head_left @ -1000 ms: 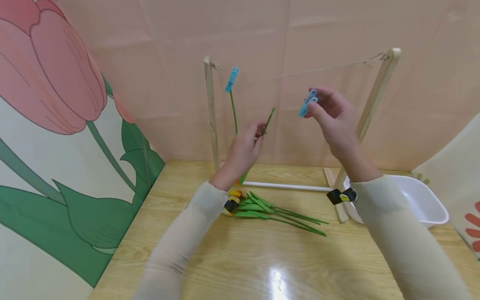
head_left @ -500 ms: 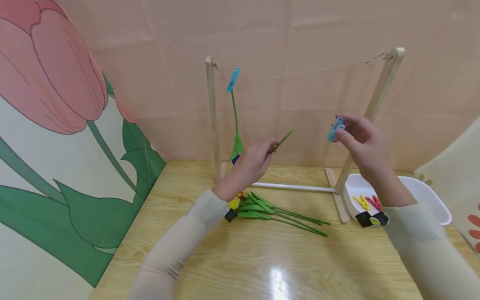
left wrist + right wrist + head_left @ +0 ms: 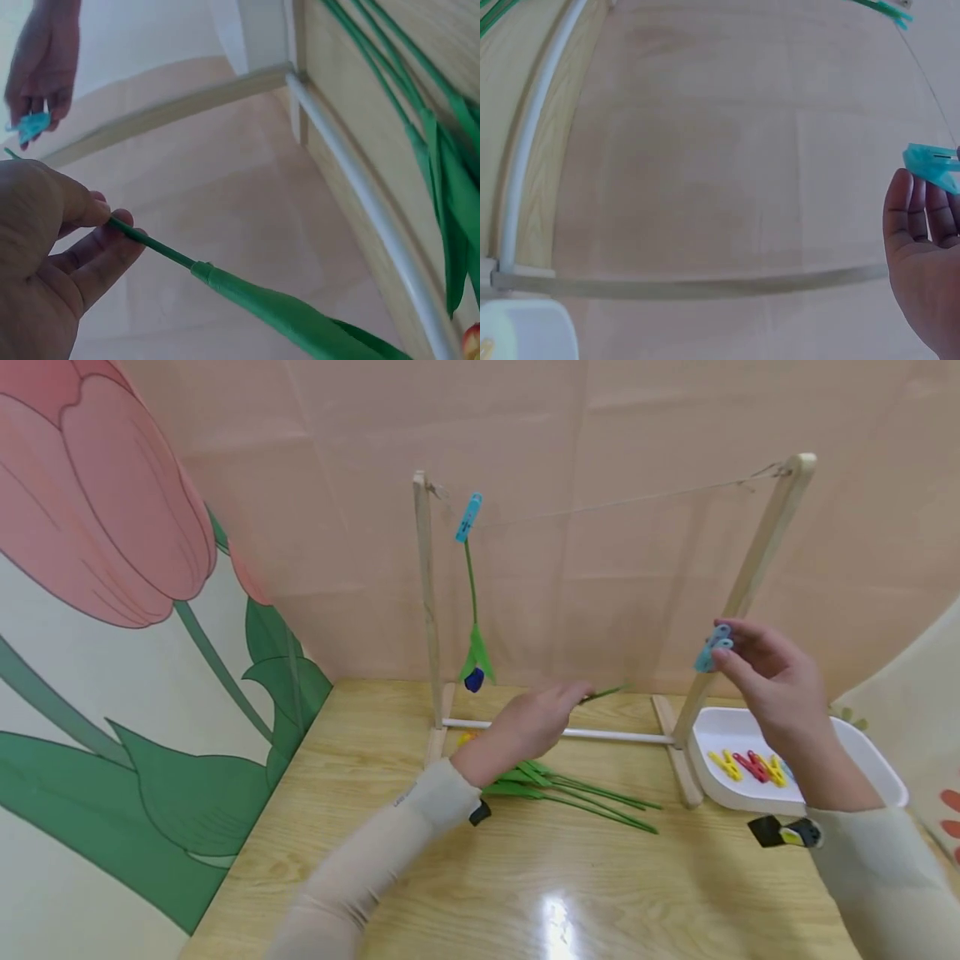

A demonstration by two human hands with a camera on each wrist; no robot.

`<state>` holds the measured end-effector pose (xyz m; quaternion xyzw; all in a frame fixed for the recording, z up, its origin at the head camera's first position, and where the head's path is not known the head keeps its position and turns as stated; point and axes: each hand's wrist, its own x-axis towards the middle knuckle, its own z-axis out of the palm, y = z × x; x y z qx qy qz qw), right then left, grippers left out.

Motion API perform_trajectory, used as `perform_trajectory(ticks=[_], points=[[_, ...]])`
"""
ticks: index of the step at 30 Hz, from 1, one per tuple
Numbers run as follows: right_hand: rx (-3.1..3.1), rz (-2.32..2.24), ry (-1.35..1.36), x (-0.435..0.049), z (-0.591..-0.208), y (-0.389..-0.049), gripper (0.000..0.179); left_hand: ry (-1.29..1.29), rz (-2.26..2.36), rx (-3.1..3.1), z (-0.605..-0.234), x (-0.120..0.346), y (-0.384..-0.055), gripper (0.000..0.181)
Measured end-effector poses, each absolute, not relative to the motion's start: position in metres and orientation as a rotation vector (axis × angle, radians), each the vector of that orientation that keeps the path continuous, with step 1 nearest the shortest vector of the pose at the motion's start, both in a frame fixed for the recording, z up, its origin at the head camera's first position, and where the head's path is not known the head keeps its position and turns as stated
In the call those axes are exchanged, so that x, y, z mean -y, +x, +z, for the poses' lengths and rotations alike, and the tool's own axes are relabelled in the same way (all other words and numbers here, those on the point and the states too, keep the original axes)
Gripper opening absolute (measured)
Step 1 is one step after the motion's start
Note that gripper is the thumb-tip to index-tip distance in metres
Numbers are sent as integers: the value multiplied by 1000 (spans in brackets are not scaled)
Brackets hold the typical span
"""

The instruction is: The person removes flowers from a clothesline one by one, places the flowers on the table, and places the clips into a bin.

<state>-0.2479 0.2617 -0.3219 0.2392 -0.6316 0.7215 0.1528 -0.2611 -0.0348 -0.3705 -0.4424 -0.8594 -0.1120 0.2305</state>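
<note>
My left hand pinches the green stem of an artificial flower between thumb and fingers; its leaves run down out of the left wrist view and its bloom is hidden. The stem's cut end points right in the head view. My right hand pinches a light blue clothespin in front of the right wooden post. From the string a blue flower hangs head down, its stem caught in another blue clothespin. More green-stemmed flowers lie on the table below my left hand.
Wooden posts carry the string, with a white bar joining them low down. A white basin at the right holds yellow and red clothespins. A pink cloth backdrop stands behind.
Both hands have moved right and down, away from the string, still holding the stem and the clothespin. The hanging blue flower and the clothespins in the basin have come into sight.
</note>
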Motion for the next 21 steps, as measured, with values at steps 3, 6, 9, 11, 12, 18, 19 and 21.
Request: perform_trajectory(ticks=[3, 6, 9, 11, 12, 18, 19, 21], points=[[1815, 2082, 648, -270, -327, -246, 38, -1206, -203, 2436, -377, 27, -254, 40], [1831, 2088, 606, -279, -331, -244, 40, -1211, -110, 2438, -384, 22, -250, 42], [1863, 2071, 564, -289, -335, -242, 41, -1225, -54, 2405, -390, 19, -248, 42], [1885, 2060, 538, -294, -338, -241, 42, -1230, -35, 2388, -394, 17, -248, 41], [1900, 2051, 523, -297, -339, -240, 42, -1235, -30, 2383, -395, 16, -248, 42], [1944, 2032, 495, -312, -348, -239, 44, -1266, 55, 2373, -402, 13, -246, 47], [1957, 2021, 489, -314, -350, -239, 45, -1268, 77, 2373, -403, 12, -245, 47], [2054, 1922, 445, -320, -355, -241, 46, -1271, 131, 2368, -405, 11, -244, 46]])
